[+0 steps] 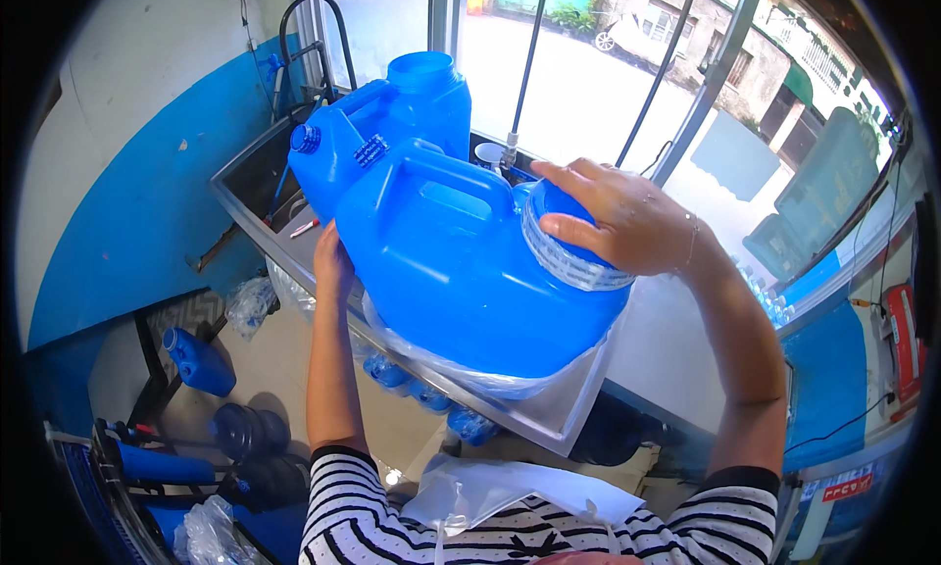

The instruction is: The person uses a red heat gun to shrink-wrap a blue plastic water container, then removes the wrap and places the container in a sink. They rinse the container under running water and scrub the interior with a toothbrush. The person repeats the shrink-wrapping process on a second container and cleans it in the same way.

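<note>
A large blue plastic water jug (461,291) with a moulded handle stands in front of me on a steel sink counter, clear plastic film (510,381) bunched along its near lower edge. My right hand (627,217) lies over its wide blue cap (567,200), thumb and fingers spread across the top and rim. Around the cap's side runs a printed clear seal band (569,256). Against the jug's left side rests my left hand (333,261), its fingers partly hidden behind the jug. Just beyond stands a second blue jug (338,158) with a small capped spout and a wide, uncapped mouth.
The steel counter's rim (564,438) runs close to my body. A curved black hose (333,16) rises at the back left. On the floor lie a small blue container (199,361) and dark round bottles (250,431). Wrapped bottles (426,396) sit under the counter.
</note>
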`<act>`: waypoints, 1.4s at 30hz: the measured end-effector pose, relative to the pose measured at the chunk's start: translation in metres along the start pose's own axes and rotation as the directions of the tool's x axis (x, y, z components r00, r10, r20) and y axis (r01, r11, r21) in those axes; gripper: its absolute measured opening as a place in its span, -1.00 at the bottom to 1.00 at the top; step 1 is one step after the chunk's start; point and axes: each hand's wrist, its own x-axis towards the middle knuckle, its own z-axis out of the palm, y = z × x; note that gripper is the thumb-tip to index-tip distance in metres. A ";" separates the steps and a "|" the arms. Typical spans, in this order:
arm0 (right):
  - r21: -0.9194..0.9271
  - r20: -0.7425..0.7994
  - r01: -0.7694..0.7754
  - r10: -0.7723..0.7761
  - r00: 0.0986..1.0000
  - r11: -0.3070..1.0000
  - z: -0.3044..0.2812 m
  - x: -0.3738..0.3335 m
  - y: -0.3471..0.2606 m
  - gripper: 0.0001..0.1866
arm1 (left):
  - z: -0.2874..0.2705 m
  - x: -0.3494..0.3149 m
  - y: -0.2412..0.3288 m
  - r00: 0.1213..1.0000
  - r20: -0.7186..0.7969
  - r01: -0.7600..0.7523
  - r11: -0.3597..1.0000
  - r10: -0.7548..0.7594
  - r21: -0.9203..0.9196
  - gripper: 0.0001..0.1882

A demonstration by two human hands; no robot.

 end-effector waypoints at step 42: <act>0.290 -0.549 -0.146 0.289 0.784 0.946 0.016 -0.312 0.279 -0.37 | 0.350 -0.239 -0.089 0.985 0.126 -0.163 0.867 0.117 0.472 -0.30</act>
